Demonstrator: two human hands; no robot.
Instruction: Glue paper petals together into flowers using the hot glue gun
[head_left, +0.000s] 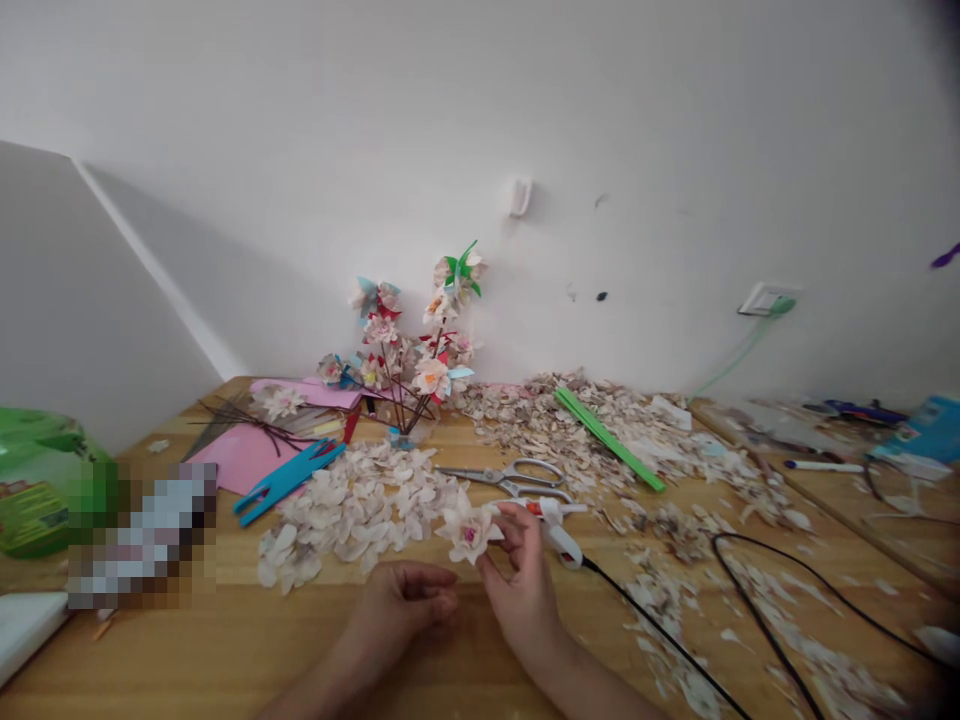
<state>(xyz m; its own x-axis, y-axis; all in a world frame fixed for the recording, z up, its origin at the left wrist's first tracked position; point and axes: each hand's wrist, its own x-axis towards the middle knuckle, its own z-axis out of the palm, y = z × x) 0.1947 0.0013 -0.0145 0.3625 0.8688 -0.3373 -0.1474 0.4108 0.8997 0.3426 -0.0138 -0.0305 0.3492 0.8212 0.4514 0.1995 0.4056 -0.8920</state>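
Right hand (521, 575) pinches petal flower (466, 532)

The flower is above the desk (217, 650), towards its near edge; the left hand (405, 605) curls nearby — whether gripping anything, I cannot tell. Beyond lie loose petals (375, 500), scissors (517, 479) and a glue gun (564, 540) — and, by the back edge, a flower arrangement (433, 378).

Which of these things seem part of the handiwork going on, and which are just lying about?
Probably part of the work:
- pale flower, held in the right hand
- loose petals beyond the hands
- scissors
- white corded tool

Probably just lying about:
- green bag, far left
- white pen
- blue packet, far right
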